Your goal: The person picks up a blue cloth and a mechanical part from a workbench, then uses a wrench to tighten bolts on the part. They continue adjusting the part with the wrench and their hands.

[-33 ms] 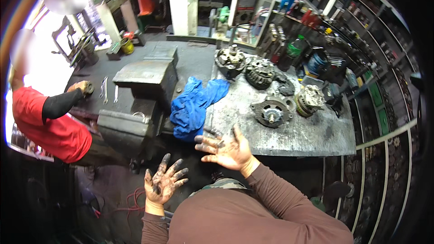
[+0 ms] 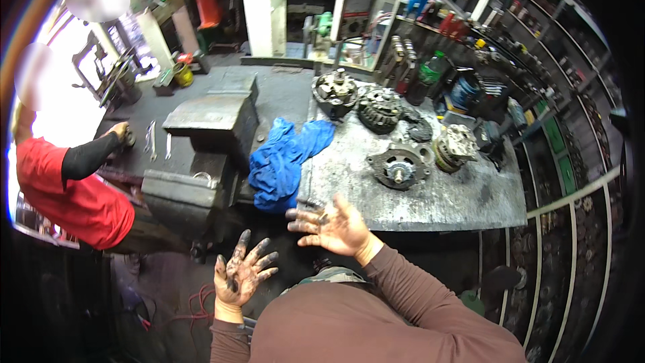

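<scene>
My left hand (image 2: pixel 243 270) is held palm up in front of the bench, fingers spread and blackened with grease. My right hand (image 2: pixel 336 228) is also palm up, at the bench's front edge, its fingers apart with dark smears. Neither holds anything. Just beyond my right hand lies a crumpled blue cloth (image 2: pixel 277 173). On the metal-topped bench (image 2: pixel 457 207) sit an alternator end housing with a shaft (image 2: pixel 398 169), a finned alternator housing (image 2: pixel 381 109), another alternator part (image 2: pixel 336 91) and a dirty alternator part with a yellowish side (image 2: pixel 455 148).
A large bench vise (image 2: pixel 209 117) stands left of the cloth, with wrenches (image 2: pixel 153 141) beyond it. A person in a red shirt (image 2: pixel 70 195) works at the far left, one hand on a small part. A green-capped bottle (image 2: pixel 426 77) stands at the back; shelves of parts (image 2: pixel 571 255) line the right.
The bench and its parts sit slightly further left in the picture. My right hand is a touch lower; both hands stay spread and hold nothing.
</scene>
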A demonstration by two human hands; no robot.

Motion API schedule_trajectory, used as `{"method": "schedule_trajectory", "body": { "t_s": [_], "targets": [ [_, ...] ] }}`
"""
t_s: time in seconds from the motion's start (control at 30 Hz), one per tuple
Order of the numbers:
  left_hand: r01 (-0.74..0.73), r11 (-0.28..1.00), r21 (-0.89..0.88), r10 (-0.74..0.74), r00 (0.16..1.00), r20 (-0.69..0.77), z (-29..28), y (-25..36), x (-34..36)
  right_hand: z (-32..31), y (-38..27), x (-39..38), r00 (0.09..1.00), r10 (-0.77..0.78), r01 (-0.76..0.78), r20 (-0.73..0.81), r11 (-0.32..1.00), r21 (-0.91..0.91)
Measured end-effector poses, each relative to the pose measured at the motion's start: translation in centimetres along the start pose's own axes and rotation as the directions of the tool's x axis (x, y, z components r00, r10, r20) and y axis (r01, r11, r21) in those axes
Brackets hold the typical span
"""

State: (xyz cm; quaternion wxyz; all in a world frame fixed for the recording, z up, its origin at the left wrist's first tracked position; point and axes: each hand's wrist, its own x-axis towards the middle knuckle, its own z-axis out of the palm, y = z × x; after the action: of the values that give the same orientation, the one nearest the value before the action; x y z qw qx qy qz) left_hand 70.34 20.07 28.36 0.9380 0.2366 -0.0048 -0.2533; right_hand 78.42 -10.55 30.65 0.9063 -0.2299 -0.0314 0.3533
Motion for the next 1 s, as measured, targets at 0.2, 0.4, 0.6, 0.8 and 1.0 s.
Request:
{"method": "schedule_trajectory", "body": {
  "t_s": [0.2,0.4,0.6,0.8,1.0],
  "targets": [
    [0.308,0.632,0.711,0.044,0.902,-0.43,-2.1,-0.9,1.4,0.4,0.3,-2.8,0.915,-0.095,-0.266,-0.391,0.589,-0.764],
    [0.554,0.474,0.684,-0.032,0.787,-0.616,-8.9,-4.7,0.6,-0.3,-3.4,-8.7,0.776,-0.435,-0.208,-0.457,0.507,-0.836],
    [0.549,-0.024,0.835,0.006,0.836,-0.549,-15.5,-6.2,-0.4,-2.0,-14.8,-15.3,0.538,-0.738,-0.007,-0.406,0.478,-0.878],
    [0.5,0.626,0.599,0.315,0.54,-0.78,-20.6,-10.4,-2.2,-5.2,-28.1,-17.9,0.326,-0.909,0.313,-0.261,0.364,-0.877],
    [0.734,0.634,0.244,0.128,0.211,-0.969,-17.2,-16.8,-3.7,-10.5,-36.1,-22.5,0.258,-0.931,0.187,-0.256,0.308,-0.933]
  ]
}}
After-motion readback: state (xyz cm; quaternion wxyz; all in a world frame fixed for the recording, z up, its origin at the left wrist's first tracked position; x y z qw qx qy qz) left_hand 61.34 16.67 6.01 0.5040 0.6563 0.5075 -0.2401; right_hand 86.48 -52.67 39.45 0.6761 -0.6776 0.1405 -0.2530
